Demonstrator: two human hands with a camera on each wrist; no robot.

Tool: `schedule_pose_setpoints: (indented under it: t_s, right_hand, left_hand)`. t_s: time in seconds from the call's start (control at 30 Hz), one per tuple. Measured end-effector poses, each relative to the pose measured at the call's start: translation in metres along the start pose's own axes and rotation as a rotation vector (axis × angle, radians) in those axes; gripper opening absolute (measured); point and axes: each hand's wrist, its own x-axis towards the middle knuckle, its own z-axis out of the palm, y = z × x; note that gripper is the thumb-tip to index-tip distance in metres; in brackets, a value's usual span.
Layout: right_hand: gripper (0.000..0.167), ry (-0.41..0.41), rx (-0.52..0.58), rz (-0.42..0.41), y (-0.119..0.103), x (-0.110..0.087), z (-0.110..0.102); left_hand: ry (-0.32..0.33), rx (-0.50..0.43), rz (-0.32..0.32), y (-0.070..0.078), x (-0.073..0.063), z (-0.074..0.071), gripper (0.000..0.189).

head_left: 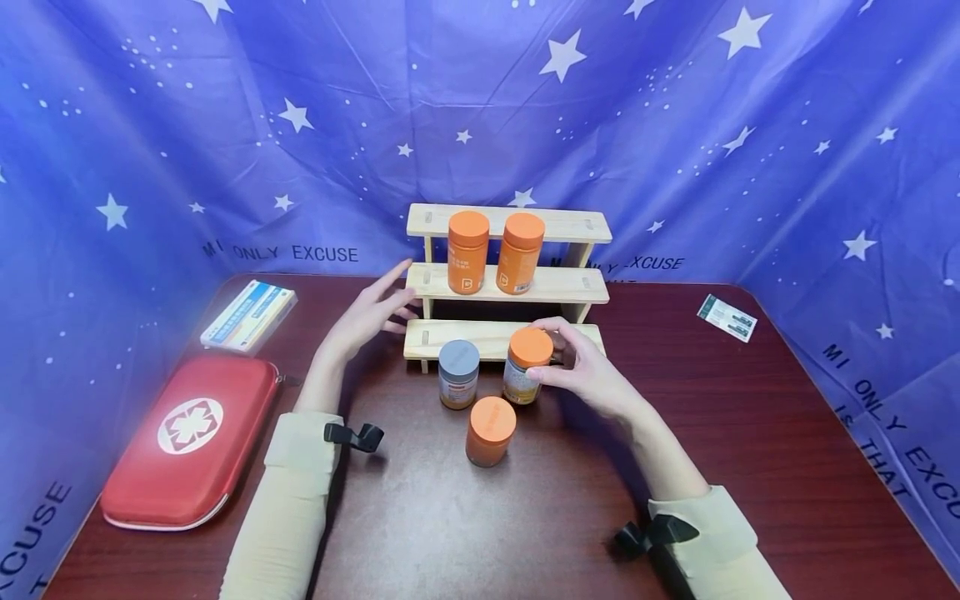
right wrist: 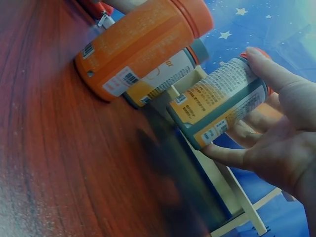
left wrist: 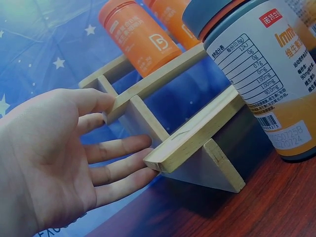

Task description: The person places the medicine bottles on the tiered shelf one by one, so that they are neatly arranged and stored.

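Bare left hand [head_left: 367,312], left of centre in the head view: fingers spread, tips at the left end of a three-tier pale wooden stand [head_left: 568,285], gripping nothing. Bare right hand [head_left: 592,377], right of centre: thumb and fingers curled round a grey-and-yellow jar with an orange lid [head_left: 517,386], before the lowest tier; whether its base is raised, cannot tell. Grey-lidded cylindrical jar [head_left: 458,392] just left; all-orange cylindrical jar [head_left: 487,446] lower centre. Step in hand, I judge: shifting the gripped jar. Next move likely calls for clearing the tier's front edge.
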Motion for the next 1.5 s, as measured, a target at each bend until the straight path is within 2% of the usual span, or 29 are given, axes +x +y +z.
schedule_pose_setpoints:
  t_s: [0.13,0.3,0.63,0.8,0.97,1.17,1.33,1.5]
  right_hand:
    - [0.055,0.040,0.002,-0.055,0.000,-0.001,-0.004]
    - [0.055,0.116,0.024,-0.070,-0.006,-0.002,-0.007]
    - [0.044,0.245,-0.013,0.057,-0.021,-0.005,-0.018]
    - [0.041,0.305,0.047,-0.012,-0.030,0.003,-0.032]
    - [0.041,0.342,0.168,-0.074,-0.046,0.015,-0.049]
    - [0.039,0.405,0.322,-0.044,-0.067,0.028,-0.064]
    - [0.039,0.449,0.352,-0.035,-0.078,0.037,-0.072]
    - [0.038,0.454,0.351,-0.024,-0.081,0.044,-0.076]
  left_hand:
    - [-0.002,-0.002,-0.001,-0.001,0.000,0.000,0.069]
    - [-0.005,-0.004,0.005,0.000,-0.001,0.000,0.068]
    - [-0.008,-0.010,0.009,0.001,-0.001,0.002,0.067]
    - [-0.002,-0.003,0.009,0.002,0.000,0.000,0.068]
    - [-0.001,0.001,0.006,0.003,-0.001,-0.001,0.067]
    - [0.001,0.001,-0.002,0.004,-0.003,0.000,0.067]
    - [-0.002,0.001,0.000,0.004,-0.002,0.001,0.066]
    - [0.000,-0.003,0.004,0.004,-0.002,0.001,0.065]
